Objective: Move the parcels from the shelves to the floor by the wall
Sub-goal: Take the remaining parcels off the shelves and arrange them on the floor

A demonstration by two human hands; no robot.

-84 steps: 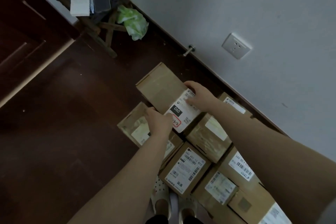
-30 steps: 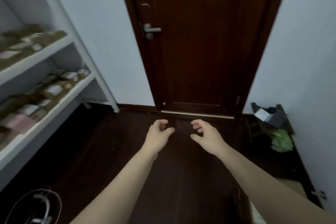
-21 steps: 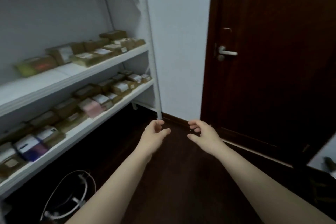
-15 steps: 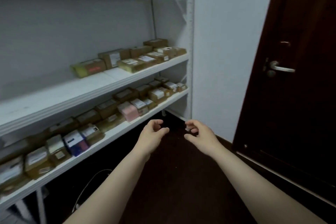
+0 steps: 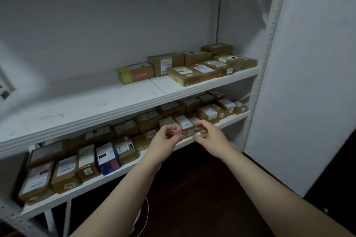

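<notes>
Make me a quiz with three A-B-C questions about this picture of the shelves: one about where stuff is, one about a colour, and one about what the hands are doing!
1. Where on the middle shelf do the parcels sit?
A. At its left end
B. Toward its right end
C. Spread along all of it

2. What colour is the odd parcel among the brown ones on the left half of the lower shelf?
A. Blue
B. Green
C. Orange

3. What do the left hand and right hand hold?
A. One parcel each
B. One parcel together
C. Nothing

Answers:
1 B, the shelf's left part is bare.
2 A, blue shows beside its white label.
3 C, both hands hang loosely curled and empty in front of the lower shelf.
</notes>
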